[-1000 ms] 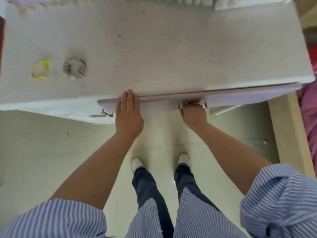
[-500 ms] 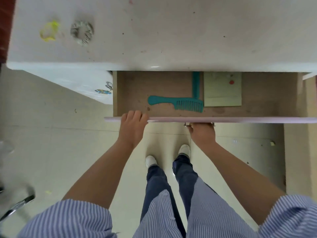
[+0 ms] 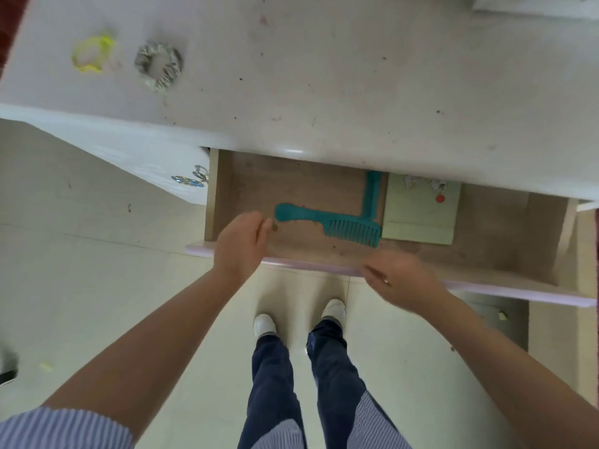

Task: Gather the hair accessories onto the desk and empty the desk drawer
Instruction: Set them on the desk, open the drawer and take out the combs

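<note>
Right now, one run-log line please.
drawer: open | teal comb, notepad: inside | left hand: empty, near comb handle | right hand: empty

pale tiled floor (image 3: 97, 270), white shoes (image 3: 264, 324), dark blue trousers (image 3: 275, 384), striped shirt sleeves (image 3: 64, 429)

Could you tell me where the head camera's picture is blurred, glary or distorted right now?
Head view: the right hand is smeared by motion blur, the left hand less so; a small glare spot sits on the desk front edge above the drawer; wide-angle distortion bends the desk edge; the teal comb stays fairly sharp.
</note>
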`<action>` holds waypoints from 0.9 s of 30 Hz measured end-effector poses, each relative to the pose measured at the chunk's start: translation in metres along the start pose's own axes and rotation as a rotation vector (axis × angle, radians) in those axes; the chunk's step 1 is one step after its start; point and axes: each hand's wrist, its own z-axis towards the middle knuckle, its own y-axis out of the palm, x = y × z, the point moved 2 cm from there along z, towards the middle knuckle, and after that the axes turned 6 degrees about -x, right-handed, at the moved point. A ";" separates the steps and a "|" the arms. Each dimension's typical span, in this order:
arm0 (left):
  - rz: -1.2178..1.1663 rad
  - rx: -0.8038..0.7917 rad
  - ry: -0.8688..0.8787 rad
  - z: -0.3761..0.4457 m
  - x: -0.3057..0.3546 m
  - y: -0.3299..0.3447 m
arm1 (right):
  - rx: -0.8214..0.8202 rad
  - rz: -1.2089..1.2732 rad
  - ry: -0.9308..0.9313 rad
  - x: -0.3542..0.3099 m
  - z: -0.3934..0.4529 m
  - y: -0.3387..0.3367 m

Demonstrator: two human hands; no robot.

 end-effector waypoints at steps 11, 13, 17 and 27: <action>0.596 -0.386 0.037 0.084 0.038 0.080 | 0.120 0.089 0.676 0.056 0.139 0.012; 0.648 -0.423 0.097 0.088 0.032 0.083 | 0.157 0.193 0.689 0.061 0.139 0.016; 0.746 -0.512 0.178 0.084 0.016 0.082 | 0.167 0.197 0.538 0.062 0.121 0.013; 0.342 -0.513 0.039 0.043 0.008 0.004 | -0.016 0.140 0.276 0.032 0.069 -0.025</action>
